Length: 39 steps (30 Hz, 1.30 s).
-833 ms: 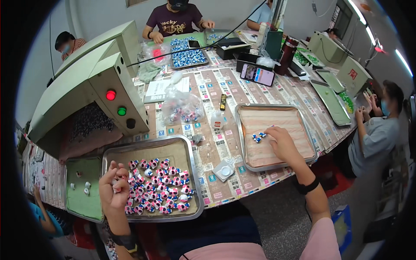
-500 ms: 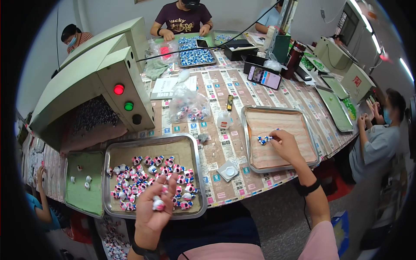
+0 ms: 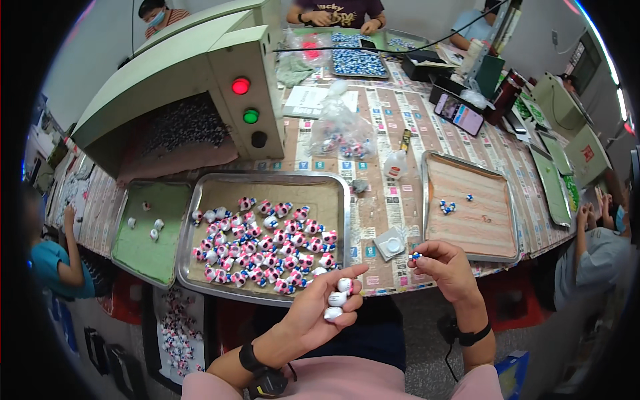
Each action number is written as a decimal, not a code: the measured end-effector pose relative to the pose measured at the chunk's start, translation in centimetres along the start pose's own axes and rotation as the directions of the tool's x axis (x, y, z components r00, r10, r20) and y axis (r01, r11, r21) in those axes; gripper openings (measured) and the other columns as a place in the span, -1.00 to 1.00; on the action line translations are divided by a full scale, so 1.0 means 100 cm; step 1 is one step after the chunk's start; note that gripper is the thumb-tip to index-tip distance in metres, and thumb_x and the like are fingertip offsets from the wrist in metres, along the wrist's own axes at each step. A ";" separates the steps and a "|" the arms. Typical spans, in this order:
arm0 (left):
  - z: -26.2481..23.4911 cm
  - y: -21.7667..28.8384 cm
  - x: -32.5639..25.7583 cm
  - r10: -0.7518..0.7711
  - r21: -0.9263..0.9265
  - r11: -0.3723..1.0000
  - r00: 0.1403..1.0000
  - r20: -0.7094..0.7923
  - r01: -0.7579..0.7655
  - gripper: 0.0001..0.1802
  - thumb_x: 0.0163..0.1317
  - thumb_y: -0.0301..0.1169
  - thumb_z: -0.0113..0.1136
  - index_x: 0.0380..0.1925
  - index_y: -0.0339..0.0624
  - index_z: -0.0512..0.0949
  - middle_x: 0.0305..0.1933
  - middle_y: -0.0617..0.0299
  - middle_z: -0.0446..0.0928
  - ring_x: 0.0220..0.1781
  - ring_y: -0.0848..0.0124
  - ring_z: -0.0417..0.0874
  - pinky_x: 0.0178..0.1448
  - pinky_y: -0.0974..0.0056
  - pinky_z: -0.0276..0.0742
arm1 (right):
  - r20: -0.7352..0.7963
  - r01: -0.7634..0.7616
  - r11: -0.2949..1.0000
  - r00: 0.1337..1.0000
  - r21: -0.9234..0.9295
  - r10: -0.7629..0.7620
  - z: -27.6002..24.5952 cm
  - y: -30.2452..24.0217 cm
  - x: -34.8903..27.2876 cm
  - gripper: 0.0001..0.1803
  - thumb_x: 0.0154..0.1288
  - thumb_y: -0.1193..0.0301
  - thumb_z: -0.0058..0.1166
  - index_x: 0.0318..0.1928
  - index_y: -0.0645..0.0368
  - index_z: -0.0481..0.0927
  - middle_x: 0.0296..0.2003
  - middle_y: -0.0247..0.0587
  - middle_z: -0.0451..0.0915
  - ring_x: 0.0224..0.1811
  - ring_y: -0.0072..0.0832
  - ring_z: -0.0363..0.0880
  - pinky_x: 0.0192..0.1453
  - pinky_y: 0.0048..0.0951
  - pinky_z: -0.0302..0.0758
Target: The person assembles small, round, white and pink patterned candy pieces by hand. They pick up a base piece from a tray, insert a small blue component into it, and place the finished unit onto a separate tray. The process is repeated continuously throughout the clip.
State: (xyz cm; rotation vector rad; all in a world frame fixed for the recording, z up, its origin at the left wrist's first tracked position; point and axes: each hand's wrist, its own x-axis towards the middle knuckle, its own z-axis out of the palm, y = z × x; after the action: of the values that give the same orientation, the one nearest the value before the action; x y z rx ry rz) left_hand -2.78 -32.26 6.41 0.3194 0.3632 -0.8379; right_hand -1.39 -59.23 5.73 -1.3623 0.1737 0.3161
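Three rounded white pieces [image 3: 338,299] sit in a row in the left hand [image 3: 320,300], in front of the near edge of the desk [image 3: 371,230]; its grip is half curled, fingers cupped around them and the index finger stretched out free. The right hand [image 3: 452,270], at that same edge, has its grip closed to a pinch, thumb and fingertips on a small blue-and-white piece [image 3: 415,257]. All of these look light and stiff, probably hard plastic; the white ones, smooth and round, could roll or slide against one another, so they are best taken across the widest part, one at a time, clear of any painted marks. The small one seems likely to slip from a hard squeeze, and a light hold on its sides should suit it. Fingers cover part of each white piece, and fingertips hide much of the blue-and-white one, whose exact shape is too small to make out. Clear plastic blurs what lies inside the bag [image 3: 343,130] toward the far edge, and overlapping figures [image 3: 277,243] in the metal tray [image 3: 346,220] partly hide one another.
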 end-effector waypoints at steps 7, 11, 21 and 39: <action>-0.007 -0.001 -0.006 0.015 0.014 1.000 1.000 -0.008 -0.015 -0.55 0.40 -0.38 -0.01 0.25 -0.30 0.31 -0.10 0.18 0.46 -0.25 0.46 0.48 -0.49 0.48 0.32 | -0.029 0.186 0.938 0.979 -0.293 -0.203 0.018 0.000 0.006 -0.80 0.20 0.63 0.18 -0.13 0.38 0.64 -0.18 -0.17 0.64 -0.18 -0.53 0.63 -0.08 -0.59 0.55; -0.010 -0.005 -0.006 0.052 0.076 0.996 0.998 -0.030 -0.049 -0.58 0.36 -0.42 0.10 0.19 -0.25 0.37 -0.03 0.16 0.48 -0.20 0.45 0.50 -0.46 0.50 0.35 | -0.012 0.303 0.777 0.928 -0.552 -0.371 0.021 0.000 0.011 -0.81 0.18 0.60 0.21 -0.16 0.31 0.68 -0.23 -0.20 0.63 -0.27 -0.57 0.61 -0.21 -0.59 0.53; -0.019 -0.009 -0.011 0.047 0.124 0.991 0.999 -0.021 -0.044 -0.62 0.35 -0.41 0.13 0.15 -0.21 0.42 -0.01 0.18 0.51 -0.13 0.42 0.56 -0.33 0.46 0.50 | 0.167 0.411 0.336 0.808 -0.847 -0.565 0.032 0.005 0.034 -0.86 0.06 0.56 0.23 -0.29 0.22 0.69 -0.34 -0.16 0.64 -0.22 -0.21 0.58 -0.11 -0.30 0.51; -0.024 -0.012 -0.002 0.037 0.079 0.996 0.994 0.102 -0.045 -0.63 0.34 -0.56 0.08 0.15 -0.24 0.42 0.06 0.08 0.55 0.10 0.40 0.60 0.09 0.42 0.64 | 0.178 0.471 0.376 0.780 -0.798 -0.600 0.047 -0.011 -0.001 -0.81 0.02 0.59 0.31 -0.28 0.20 0.71 -0.34 -0.18 0.67 -0.31 -0.36 0.62 -0.22 -0.44 0.50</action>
State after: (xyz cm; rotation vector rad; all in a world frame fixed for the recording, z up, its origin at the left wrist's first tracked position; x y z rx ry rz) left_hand -4.25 -31.94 4.17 0.3574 0.2283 -0.8264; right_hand -1.46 -54.82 7.74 -2.2927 -0.3792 -0.3435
